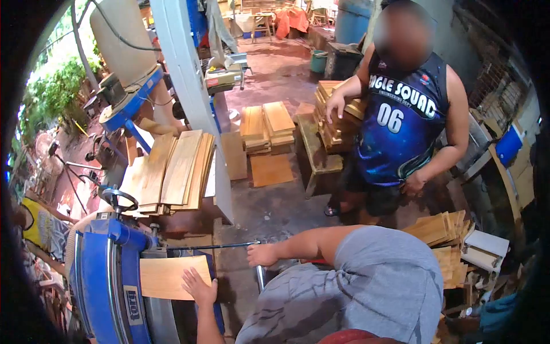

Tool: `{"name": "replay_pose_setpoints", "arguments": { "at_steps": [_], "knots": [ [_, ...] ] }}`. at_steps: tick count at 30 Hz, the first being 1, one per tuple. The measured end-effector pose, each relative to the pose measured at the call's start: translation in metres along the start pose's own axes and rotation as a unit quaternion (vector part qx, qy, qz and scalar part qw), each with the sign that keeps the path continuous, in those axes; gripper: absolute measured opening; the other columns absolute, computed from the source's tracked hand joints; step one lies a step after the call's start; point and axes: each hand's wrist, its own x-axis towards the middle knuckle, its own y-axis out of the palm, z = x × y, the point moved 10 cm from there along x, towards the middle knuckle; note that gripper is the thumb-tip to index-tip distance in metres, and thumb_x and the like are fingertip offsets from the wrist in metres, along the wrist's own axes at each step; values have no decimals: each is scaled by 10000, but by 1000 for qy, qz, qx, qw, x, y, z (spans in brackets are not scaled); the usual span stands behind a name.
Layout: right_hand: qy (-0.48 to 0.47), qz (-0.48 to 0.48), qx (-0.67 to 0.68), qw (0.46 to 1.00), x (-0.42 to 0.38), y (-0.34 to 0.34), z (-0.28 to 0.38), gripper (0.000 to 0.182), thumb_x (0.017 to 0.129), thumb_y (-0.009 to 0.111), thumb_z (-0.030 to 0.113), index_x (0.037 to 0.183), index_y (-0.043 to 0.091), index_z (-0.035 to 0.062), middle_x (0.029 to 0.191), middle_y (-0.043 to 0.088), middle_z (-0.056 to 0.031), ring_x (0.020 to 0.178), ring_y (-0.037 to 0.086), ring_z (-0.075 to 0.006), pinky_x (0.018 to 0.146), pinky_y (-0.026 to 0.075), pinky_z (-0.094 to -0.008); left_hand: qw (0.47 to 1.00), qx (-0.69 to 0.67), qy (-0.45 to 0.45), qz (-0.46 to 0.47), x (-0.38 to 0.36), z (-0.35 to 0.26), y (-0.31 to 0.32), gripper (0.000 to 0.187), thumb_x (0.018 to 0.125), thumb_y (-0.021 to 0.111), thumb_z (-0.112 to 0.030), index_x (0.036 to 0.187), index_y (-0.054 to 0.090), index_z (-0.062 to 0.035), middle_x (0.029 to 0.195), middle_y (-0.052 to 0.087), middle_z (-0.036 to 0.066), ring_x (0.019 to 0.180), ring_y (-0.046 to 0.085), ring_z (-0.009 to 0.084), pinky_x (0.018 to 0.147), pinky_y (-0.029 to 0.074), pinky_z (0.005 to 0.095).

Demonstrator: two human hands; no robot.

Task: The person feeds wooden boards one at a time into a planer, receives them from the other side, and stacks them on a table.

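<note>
My left hand (200,286) lies flat on a thin wooden board (172,275), its fingers spread over the board's near end. The board rests on the bed of a blue planer (109,269), with its far end against the machine's body. To the right of the board, my right hand (262,254) is closed at the end of a dark metal bar (209,247) that runs out from the planer. A shiny metal post shows just below that hand. The fingers' exact grip on the bar is partly hidden.
Boards (180,172) lie stacked beyond the planer, beside a white post (186,74). More wood stacks (266,123) stand on the floor behind. A co-worker (401,114) in a blue jersey stands at the right. Loose boards (438,229) lie near a white case (484,250).
</note>
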Motion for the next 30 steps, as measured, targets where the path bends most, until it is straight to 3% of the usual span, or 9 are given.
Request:
{"name": "replay_pose_setpoints", "arguments": {
  "at_steps": [4, 6, 9, 14, 21, 27, 30],
  "knots": [
    [29, -21, 13, 999, 1, 3, -3, 259, 689, 703, 275, 913, 622, 172, 968, 625, -6, 1021, 565, -205, 892, 388, -378, 1000, 2, -2, -3, 7, 7, -4, 1046, 731, 744, -409, 1513, 144, -59, 1576, 96, 216, 1459, 72, 389, 1153, 76, 573],
    [15, -74, 26, 997, 1, 1, -3, 187, 685, 660, 248, 829, 579, 159, 873, 598, -20, 915, 560, -233, 861, 393, -389, 1000, 2, -4, -2, 11, 13, -2, 1050, 733, 745, -399, 1515, 136, -54, 1579, 88, 214, 1460, 67, 388, 1153, 77, 571],
    [35, -27, 18, 999, 2, 4, -5, 175, 684, 660, 224, 835, 594, 163, 893, 611, -25, 934, 565, -227, 867, 393, -375, 1000, 2, -19, 2, 21, 18, 5, 1043, 748, 730, -426, 1518, 128, -59, 1581, 82, 212, 1461, 62, 387, 1156, 79, 564],
    [46, -22, 14, 999, 2, -3, -4, 166, 689, 660, 229, 831, 600, 168, 894, 615, -21, 944, 568, -222, 860, 395, -372, 995, 1, -89, -37, 29, 23, -3, 961, 817, 674, -464, 1512, 152, -56, 1570, 120, 223, 1452, 105, 396, 1162, 101, 542],
    [46, -10, 1, 999, 2, -3, -3, 218, 671, 692, 270, 845, 605, 171, 907, 617, -13, 951, 568, -211, 863, 392, -373, 990, 0, -82, -112, 37, 40, -10, 791, 879, 617, -410, 1495, 251, -76, 1544, 211, 234, 1439, 173, 386, 1168, 120, 514],
    [36, -21, 12, 999, 0, -17, -1, 163, 721, 649, 237, 862, 604, 168, 923, 615, -17, 956, 570, -213, 860, 395, -376, 981, -45, -14, -190, 37, 43, -30, 577, 859, 649, -268, 1359, 451, -59, 1455, 372, 227, 1375, 301, 377, 1153, 192, 497],
    [54, -3, 25, 998, 1, -13, -4, 141, 739, 629, 223, 864, 605, 163, 931, 614, -21, 957, 570, -215, 865, 396, -378, 950, -93, 139, -265, 23, 18, -43, 291, 817, 627, -138, 1086, 597, -30, 1237, 536, 225, 1214, 453, 399, 1059, 320, 506]
  ]
}}
